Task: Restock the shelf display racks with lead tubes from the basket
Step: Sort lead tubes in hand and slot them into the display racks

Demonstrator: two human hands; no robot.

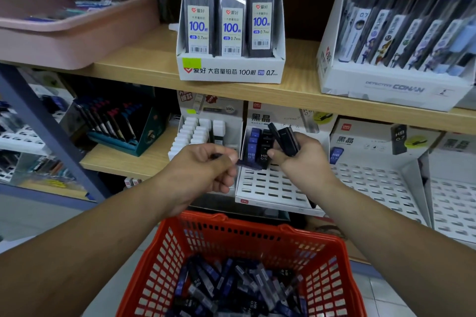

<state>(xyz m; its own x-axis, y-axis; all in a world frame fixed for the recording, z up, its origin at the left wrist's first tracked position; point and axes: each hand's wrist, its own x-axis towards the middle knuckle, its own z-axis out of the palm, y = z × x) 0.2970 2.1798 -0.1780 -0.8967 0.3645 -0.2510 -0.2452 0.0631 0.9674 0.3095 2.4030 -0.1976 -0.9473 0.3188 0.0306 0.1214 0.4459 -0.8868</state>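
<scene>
**Q:** What are your hands on?

**A:** My left hand [203, 170] pinches a blue lead tube [248, 164] between the thumb and curled fingers. The tube is blurred, and its far end points toward my right hand [301, 159]. That hand is curled round a small bunch of black lead tubes [286, 140], whose caps stick up above my fingers.

**Q:** Are the hands together?

**A:** They are near each other but not touching. They sit side by side at about the same height, with the blue tube lying in the gap between them.

**Q:** Where is the rack?

**A:** The white slotted display rack [270, 185] sits just beyond and below both hands. At its back, behind the gap between my hands, blue HB tubes [253, 145] stand with black HB tubes [265, 148] beside them. Rows of slots run under my right wrist.

**Q:** And the basket?

**A:** The red plastic basket [257, 228] is below my forearms, nearest to me. It holds a heap of loose lead tubes [231, 288], blue and black, some marked HB.

**Q:** What else is around your hands?

**A:** To the right of my right hand is a second white rack [373, 188] with one blue HB 0.7 tube [334, 156] at its back left corner. Just beyond my left hand stand white-capped tubes [198, 134]. Above both hands, on the wooden shelf [144, 64], sits a carton of 2B 0.7 lead packs [229, 72]. A pink tray [64, 44] is up to the left, and a Detective Conan display box [386, 85] is up to the right.
</scene>
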